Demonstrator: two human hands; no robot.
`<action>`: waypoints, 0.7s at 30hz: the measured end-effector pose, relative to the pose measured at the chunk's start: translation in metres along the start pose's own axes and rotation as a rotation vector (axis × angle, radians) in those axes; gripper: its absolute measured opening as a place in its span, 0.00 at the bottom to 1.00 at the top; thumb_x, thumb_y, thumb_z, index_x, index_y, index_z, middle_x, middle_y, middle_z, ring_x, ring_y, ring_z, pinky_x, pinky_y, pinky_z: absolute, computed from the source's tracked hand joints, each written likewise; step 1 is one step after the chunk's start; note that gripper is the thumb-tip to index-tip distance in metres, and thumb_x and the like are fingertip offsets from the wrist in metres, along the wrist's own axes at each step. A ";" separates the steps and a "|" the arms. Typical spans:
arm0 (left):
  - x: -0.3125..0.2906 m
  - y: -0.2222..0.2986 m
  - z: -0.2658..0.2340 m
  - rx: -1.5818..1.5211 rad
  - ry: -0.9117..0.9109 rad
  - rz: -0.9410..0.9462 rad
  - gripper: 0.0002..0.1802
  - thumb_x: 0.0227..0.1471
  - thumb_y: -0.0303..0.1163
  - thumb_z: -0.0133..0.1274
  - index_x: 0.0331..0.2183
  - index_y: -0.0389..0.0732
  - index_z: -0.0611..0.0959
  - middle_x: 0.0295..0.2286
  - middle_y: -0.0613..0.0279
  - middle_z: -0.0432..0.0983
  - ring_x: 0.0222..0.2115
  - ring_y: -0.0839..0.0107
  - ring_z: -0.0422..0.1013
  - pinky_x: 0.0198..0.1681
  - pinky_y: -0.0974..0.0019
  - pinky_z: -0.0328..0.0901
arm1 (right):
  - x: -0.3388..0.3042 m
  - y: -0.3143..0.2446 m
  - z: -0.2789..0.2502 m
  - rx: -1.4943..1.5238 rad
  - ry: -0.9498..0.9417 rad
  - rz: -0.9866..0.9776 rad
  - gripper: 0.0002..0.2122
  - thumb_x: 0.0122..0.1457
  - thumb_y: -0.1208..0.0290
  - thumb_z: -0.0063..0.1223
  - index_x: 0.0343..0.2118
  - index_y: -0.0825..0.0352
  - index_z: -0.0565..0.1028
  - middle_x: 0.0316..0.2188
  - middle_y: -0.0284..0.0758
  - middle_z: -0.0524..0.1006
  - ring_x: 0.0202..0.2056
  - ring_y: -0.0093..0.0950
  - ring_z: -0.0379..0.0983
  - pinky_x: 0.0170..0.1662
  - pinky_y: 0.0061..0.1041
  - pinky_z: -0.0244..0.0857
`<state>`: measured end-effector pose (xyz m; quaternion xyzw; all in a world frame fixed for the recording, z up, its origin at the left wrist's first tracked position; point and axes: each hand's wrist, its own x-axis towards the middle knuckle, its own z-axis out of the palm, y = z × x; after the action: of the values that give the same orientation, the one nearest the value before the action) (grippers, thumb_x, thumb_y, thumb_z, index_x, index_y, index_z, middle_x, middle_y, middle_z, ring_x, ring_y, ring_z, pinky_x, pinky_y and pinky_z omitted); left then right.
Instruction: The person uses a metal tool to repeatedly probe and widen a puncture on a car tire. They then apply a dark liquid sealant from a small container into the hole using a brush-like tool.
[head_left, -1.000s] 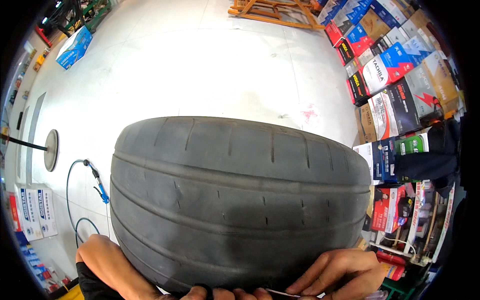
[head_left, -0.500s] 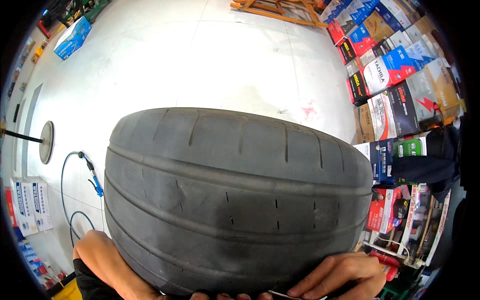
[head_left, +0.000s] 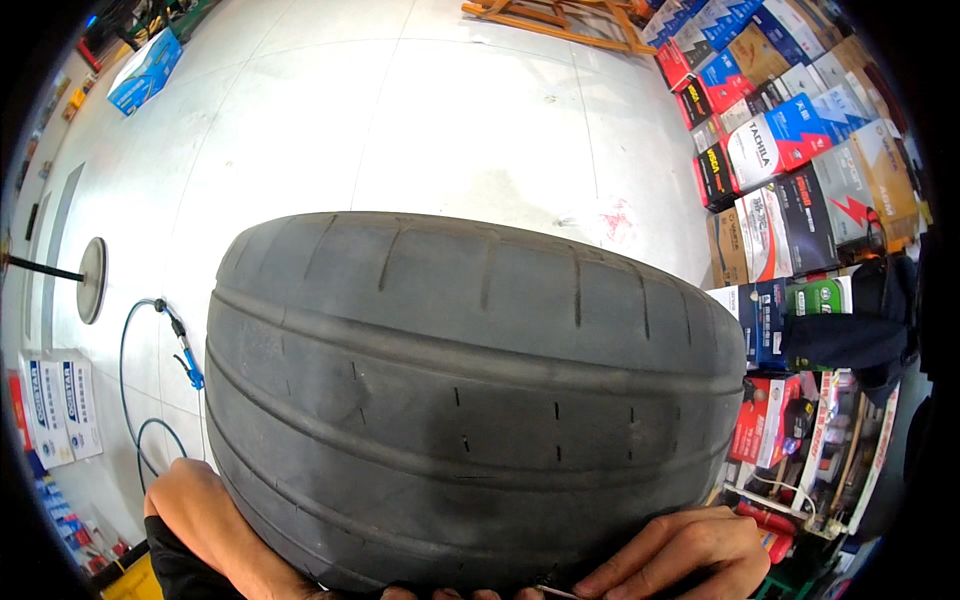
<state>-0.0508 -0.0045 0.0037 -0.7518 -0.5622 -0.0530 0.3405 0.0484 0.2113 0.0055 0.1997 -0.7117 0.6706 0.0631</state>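
So there's a big black tire [head_left: 480,400] filling the lower middle of the head view, its tread facing the camera, with long grooves running across it and short dark slits between them. What it rests on is hidden behind it. The left forearm comes in along the tire's left edge, and only the fingertips of the left hand [head_left: 445,594] peek up at the bottom edge, right by the near side of the rubber. Most of that hand is cut off, so I can't tell whether it's gripping. The right hand [head_left: 690,553] is at the lower right of the tire, fingers bent and bunched close, with a thin pale strip [head_left: 556,591] sticking out by the fingertips (can't tell if it's actually pinched, the frame cuts off there). Left of the tire, a dark hose [head_left: 126,375] with a blue-and-black nozzle [head_left: 186,358] lies on the pale floor [head_left: 400,130]. Stacked boxes [head_left: 775,140] line the right side.
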 end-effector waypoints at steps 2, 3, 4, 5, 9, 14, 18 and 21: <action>0.000 0.000 0.000 -0.003 0.013 -0.001 0.22 0.50 0.49 0.40 0.38 0.45 0.77 0.31 0.69 0.69 0.32 0.74 0.65 0.36 0.67 0.57 | 0.000 0.000 0.000 -0.003 -0.006 -0.001 0.10 0.40 0.87 0.57 0.22 0.66 0.68 0.22 0.38 0.70 0.19 0.30 0.71 0.22 0.24 0.71; 0.000 -0.001 0.001 0.002 0.027 0.001 0.21 0.49 0.49 0.40 0.37 0.45 0.78 0.30 0.69 0.69 0.31 0.73 0.65 0.36 0.67 0.57 | 0.000 0.001 0.001 -0.004 -0.010 -0.001 0.10 0.40 0.87 0.57 0.22 0.66 0.68 0.22 0.39 0.70 0.19 0.30 0.71 0.22 0.24 0.71; -0.001 0.000 0.002 0.009 0.042 0.004 0.21 0.49 0.48 0.40 0.37 0.45 0.78 0.30 0.69 0.70 0.31 0.73 0.65 0.35 0.67 0.57 | -0.001 0.001 0.002 -0.006 0.001 -0.008 0.10 0.40 0.87 0.57 0.21 0.66 0.69 0.22 0.39 0.70 0.19 0.30 0.71 0.22 0.24 0.71; -0.001 0.003 0.003 0.010 0.064 -0.042 0.20 0.48 0.47 0.41 0.35 0.45 0.79 0.29 0.68 0.70 0.30 0.73 0.66 0.34 0.67 0.57 | -0.002 0.003 0.004 -0.007 0.010 -0.016 0.10 0.40 0.87 0.57 0.21 0.66 0.69 0.22 0.39 0.70 0.20 0.30 0.71 0.21 0.24 0.71; 0.006 0.029 0.004 -0.106 0.113 -0.279 0.15 0.44 0.41 0.45 0.29 0.44 0.82 0.28 0.67 0.72 0.28 0.72 0.67 0.31 0.68 0.58 | -0.001 0.003 0.000 -0.043 -0.020 -0.007 0.09 0.40 0.87 0.57 0.20 0.67 0.70 0.22 0.39 0.70 0.20 0.30 0.71 0.21 0.24 0.70; 0.006 0.037 -0.008 -0.310 0.097 -0.430 0.13 0.41 0.36 0.45 0.25 0.43 0.83 0.32 0.65 0.74 0.28 0.72 0.67 0.29 0.67 0.57 | 0.002 -0.008 -0.001 -0.094 -0.121 0.048 0.08 0.42 0.85 0.57 0.21 0.68 0.70 0.21 0.38 0.70 0.22 0.31 0.73 0.21 0.23 0.69; -0.001 0.029 -0.002 -0.162 0.103 -0.276 0.16 0.45 0.40 0.41 0.29 0.43 0.81 0.35 0.64 0.74 0.33 0.71 0.69 0.33 0.65 0.59 | 0.007 -0.001 -0.001 -0.087 -0.124 0.046 0.08 0.42 0.84 0.58 0.21 0.67 0.69 0.21 0.38 0.70 0.22 0.32 0.73 0.21 0.22 0.68; -0.003 0.009 0.005 -0.121 0.137 -0.067 0.20 0.49 0.44 0.37 0.35 0.42 0.78 0.37 0.61 0.74 0.38 0.68 0.69 0.39 0.63 0.60 | 0.001 -0.001 0.000 -0.083 -0.067 0.010 0.09 0.40 0.85 0.59 0.20 0.67 0.69 0.22 0.38 0.70 0.23 0.32 0.73 0.21 0.22 0.68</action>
<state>-0.0451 -0.0049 -0.0059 -0.7465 -0.5581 -0.1496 0.3300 0.0483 0.2108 0.0065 0.2157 -0.7415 0.6338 0.0439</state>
